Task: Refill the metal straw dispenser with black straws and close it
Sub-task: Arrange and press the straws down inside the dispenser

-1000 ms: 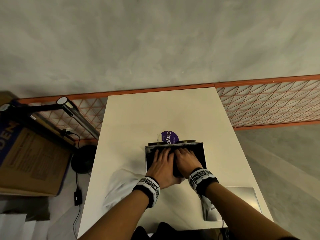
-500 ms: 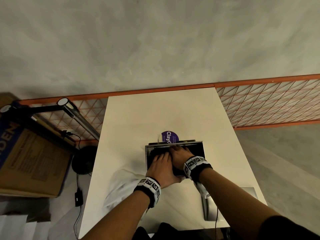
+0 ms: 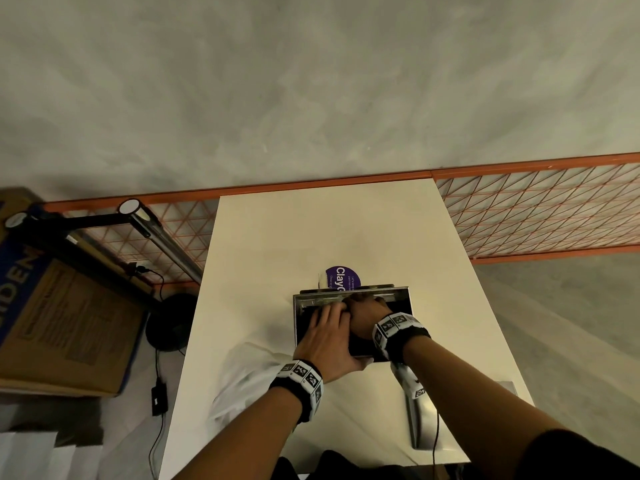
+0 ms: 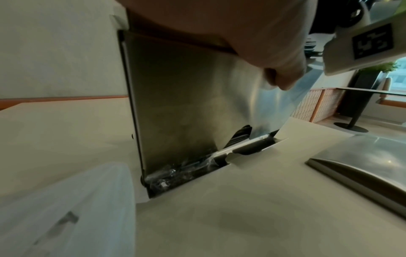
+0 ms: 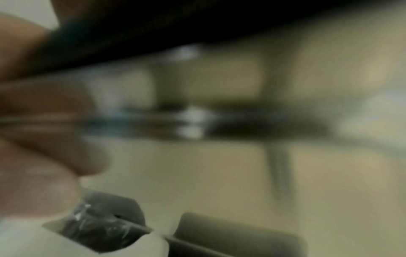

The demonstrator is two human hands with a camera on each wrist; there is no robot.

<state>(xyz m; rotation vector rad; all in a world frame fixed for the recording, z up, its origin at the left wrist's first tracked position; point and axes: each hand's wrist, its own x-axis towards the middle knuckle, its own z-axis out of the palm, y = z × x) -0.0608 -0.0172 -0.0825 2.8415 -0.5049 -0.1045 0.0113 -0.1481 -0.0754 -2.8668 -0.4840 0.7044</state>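
Observation:
The open metal straw dispenser stands mid-table, filled with black straws. My left hand lies flat on the straws, fingers straight, with the thumb by the near wall. My right hand reaches across to the far wall, its fingertips hidden at the rim. In the left wrist view I see the dispenser's front wall and wrapped straws in its bottom slot. The right wrist view is blurred, showing fingers and wrapped straws. The metal lid lies off at the near right.
A crumpled clear plastic bag lies left of the dispenser. A purple round label sits just behind it. The white table backs onto an orange mesh rail. A lamp and a cardboard box stand off the left.
My right hand has slid from the middle of the straws to the dispenser's far wall. The left hand has shifted slightly forward and stays flat on the straws.

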